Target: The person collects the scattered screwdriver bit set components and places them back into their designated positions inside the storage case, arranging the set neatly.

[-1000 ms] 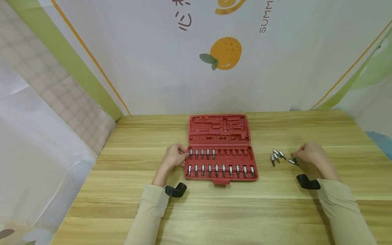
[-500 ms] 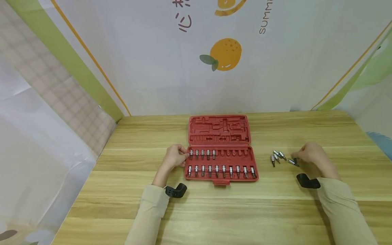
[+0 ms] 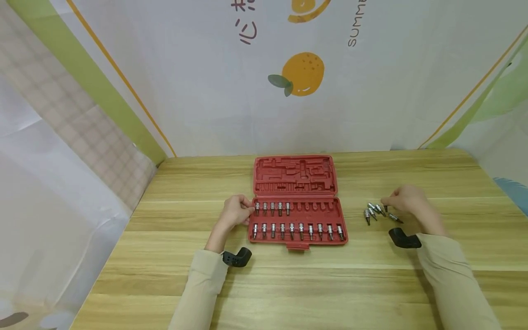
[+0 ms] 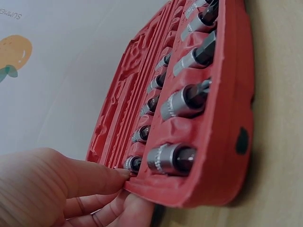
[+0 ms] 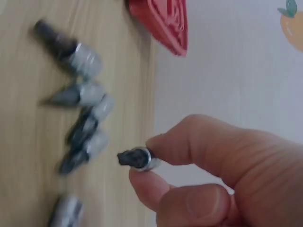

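An open red case (image 3: 297,215) lies on the table, with bit sockets in its front tray: a full lower row and several at the left of the upper row. My left hand (image 3: 237,211) grips the tray's left edge, thumb on top and fingers below, as the left wrist view shows. Between thumb and forefinger my right hand (image 3: 408,201) pinches a bit socket (image 5: 139,158), its dark tip pointing away from the palm. Just left of that hand, several loose bit sockets (image 3: 372,211) lie in a small group, and one more bit socket (image 3: 395,218) lies near them.
The case's lid (image 3: 294,174) leans back with moulded hollows. Empty slots show at the right of the upper row. A wooden table (image 3: 309,288) runs up to a white printed cloth (image 3: 206,91). Each wrist wears a black camera mount (image 3: 237,257).
My right hand has lifted a bit socket from the right of the loose group and moved it left and away from me. The left hand keeps its grip on the case.
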